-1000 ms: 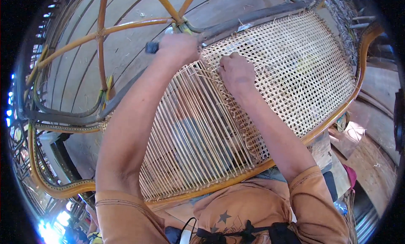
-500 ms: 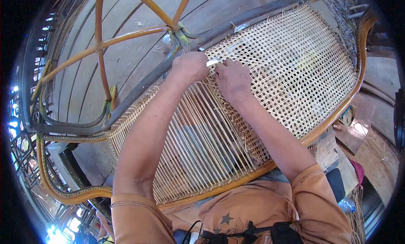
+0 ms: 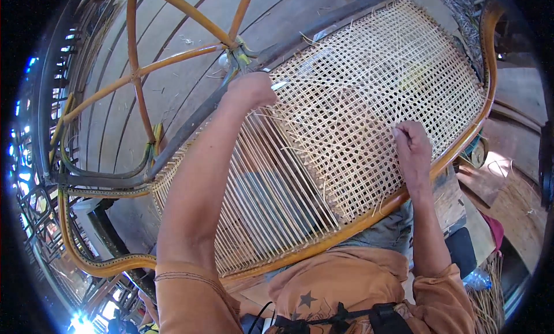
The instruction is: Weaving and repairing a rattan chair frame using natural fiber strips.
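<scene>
The right hand [image 3: 411, 149] has moved to mid-right, pinching a cane strand [image 3: 340, 117]; the left hand [image 3: 252, 90] stays closed at the frame [image 3: 358, 221].

A plank floor [image 3: 173, 28] fills the upper left; a clear plastic bottle [image 3: 476, 279] lies at lower right beside a dark cushion [image 3: 464, 250].

Worn on the head, one single view, looking steeply down and slightly forward over the chest onto a woven cane panel [image 3: 369, 103] in a rattan frame [image 3: 173, 57]. Close in: forearms entering from the lower edge, left hand [image 3: 251, 90] at the panel's far rim, right hand [image 3: 411, 146] on the weave near its near rim. Wide fisheye, straight edges bowing toward a dark circular border. No second view sharing the scene.
</scene>
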Tool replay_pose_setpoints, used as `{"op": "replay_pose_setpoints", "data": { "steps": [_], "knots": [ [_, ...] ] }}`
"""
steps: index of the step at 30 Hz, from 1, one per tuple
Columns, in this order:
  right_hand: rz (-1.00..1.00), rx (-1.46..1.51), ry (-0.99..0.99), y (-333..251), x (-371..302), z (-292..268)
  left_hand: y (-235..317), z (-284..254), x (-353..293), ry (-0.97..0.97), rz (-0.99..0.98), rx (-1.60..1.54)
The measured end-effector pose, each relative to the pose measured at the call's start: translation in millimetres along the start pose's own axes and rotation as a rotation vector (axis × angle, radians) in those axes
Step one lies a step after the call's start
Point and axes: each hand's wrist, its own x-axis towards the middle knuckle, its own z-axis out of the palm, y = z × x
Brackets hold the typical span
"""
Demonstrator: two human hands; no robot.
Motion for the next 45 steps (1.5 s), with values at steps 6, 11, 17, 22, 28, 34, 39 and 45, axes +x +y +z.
{"op": "replay_pose_setpoints", "data": {
  "steps": [6, 11, 17, 22, 28, 34, 39, 45],
  "knots": [
    [-0.104, -0.042, 0.052, -5.9, 6.2, 10.5, -3.2, 7.6, 1.8, -0.015, -0.012, 0.087],
    [-0.137, 0.4, -0.243, -53.5, 28.3, 88.1, -16.7, 14.7, -25.5, 0.209, 0.09, -0.089],
    [-0.247, 0.185, -0.501, -81.9, 64.1, 181.6, -30.9, 22.3, -37.5, 0.171, 0.092, -0.448],
    [-0.269, 0.014, -0.442, -68.1, 62.7, 198.6, -37.0, 23.9, -41.8, 0.3, 0.066, -0.529],
    [-0.105, 0.614, -0.268, -70.6, 47.7, 210.0, -46.6, 2.8, -24.8, 0.25, 0.053, -0.121],
    [-0.268, 0.241, -0.241, -72.8, 46.8, 192.3, -44.4, -3.8, -11.7, 0.253, 0.271, 0.217],
    [-0.337, 0.233, -0.157, -69.0, 46.5, 194.2, -30.6, -9.5, -10.9, 0.282, 0.336, 0.335],
    [-0.431, 0.214, -0.07, -62.4, 44.6, 197.6, -14.1, -20.3, -12.1, 0.306, 0.349, 0.399]
  ]
}}
